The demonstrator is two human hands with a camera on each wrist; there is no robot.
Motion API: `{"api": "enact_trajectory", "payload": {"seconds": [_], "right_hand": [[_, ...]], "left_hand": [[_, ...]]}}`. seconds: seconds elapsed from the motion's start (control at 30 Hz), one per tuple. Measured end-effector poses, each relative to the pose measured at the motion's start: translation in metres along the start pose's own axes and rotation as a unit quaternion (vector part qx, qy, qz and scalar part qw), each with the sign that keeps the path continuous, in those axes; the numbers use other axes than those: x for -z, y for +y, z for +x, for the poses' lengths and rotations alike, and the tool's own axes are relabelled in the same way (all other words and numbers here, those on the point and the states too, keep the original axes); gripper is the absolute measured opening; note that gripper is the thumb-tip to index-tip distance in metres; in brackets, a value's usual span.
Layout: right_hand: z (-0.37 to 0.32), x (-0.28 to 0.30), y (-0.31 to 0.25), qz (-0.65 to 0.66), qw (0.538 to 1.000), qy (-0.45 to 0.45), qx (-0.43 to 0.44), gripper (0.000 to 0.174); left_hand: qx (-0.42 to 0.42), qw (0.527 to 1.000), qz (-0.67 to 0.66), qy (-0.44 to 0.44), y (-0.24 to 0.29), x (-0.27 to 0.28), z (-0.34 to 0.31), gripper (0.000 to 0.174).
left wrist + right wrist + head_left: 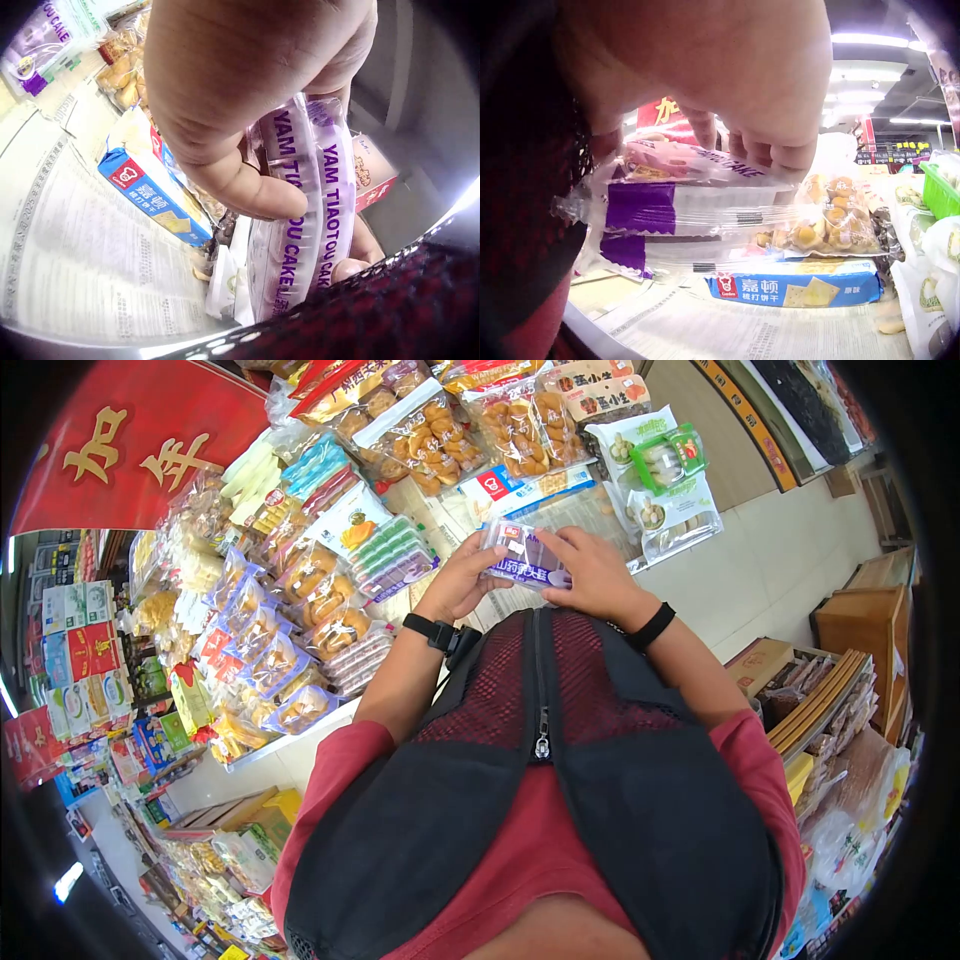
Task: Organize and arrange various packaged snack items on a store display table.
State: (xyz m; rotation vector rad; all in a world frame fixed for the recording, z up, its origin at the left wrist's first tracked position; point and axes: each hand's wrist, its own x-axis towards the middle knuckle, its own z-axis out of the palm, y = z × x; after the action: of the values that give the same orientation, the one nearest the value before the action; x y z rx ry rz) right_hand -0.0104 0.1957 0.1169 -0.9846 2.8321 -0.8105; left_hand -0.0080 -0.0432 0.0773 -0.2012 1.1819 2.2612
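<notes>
Two stacked packs of purple yam cake [527, 556] in clear wrappers are held in front of the chest, above a newspaper-lined shelf. The left hand [468, 576] grips their left end, and the right hand [598, 577] holds the right end with fingers over the top. In the left wrist view, the fingers of the left hand [247, 112] curl across the lettered faces of the packs [334, 195]. The right wrist view shows the right hand [705, 67] over the packs [682, 210], their sealed ends towards the camera.
A blue cracker box [799, 283] lies on newspaper [67, 247] beyond the packs. Bags of twisted pastries [430, 440] stand behind it. Green and purple cake packs [385, 557] sit on the left, and white bags with a green tray [668, 463] on the right.
</notes>
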Motion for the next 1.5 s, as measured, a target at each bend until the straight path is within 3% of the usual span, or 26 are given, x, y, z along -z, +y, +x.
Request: {"api": "enact_trajectory", "payload": {"seconds": [0.17,0.33,0.43,0.53,1.13,1.5], "right_hand": [[0.003,-0.001,0.001,0.045,0.998,-0.018,-0.037,0.074],[0.005,-0.011,0.032,0.054,0.989,-0.008,-0.134,0.072],[0.006,-0.025,0.065,-0.068,0.976,0.038,-0.205,0.071],[0.014,-0.024,0.077,-0.115,0.957,-0.005,-0.267,0.067],[0.024,-0.049,0.097,-0.123,0.935,-0.099,-0.318,0.060],[0.006,-0.080,0.112,-0.152,0.936,-0.044,-0.314,0.057]], "left_hand": [[-0.022,1.000,-0.014,0.007,-0.007,0.007,-0.006,0.035],[-0.077,0.992,-0.015,0.096,-0.004,0.028,-0.019,0.027],[-0.105,0.986,-0.020,0.132,-0.002,0.041,-0.033,0.024],[-0.126,0.976,-0.040,0.171,-0.001,0.049,-0.047,0.023],[-0.161,0.962,-0.055,0.215,-0.004,0.045,-0.066,0.023],[-0.143,0.972,-0.034,0.183,-0.005,0.047,-0.059,0.025]]}}
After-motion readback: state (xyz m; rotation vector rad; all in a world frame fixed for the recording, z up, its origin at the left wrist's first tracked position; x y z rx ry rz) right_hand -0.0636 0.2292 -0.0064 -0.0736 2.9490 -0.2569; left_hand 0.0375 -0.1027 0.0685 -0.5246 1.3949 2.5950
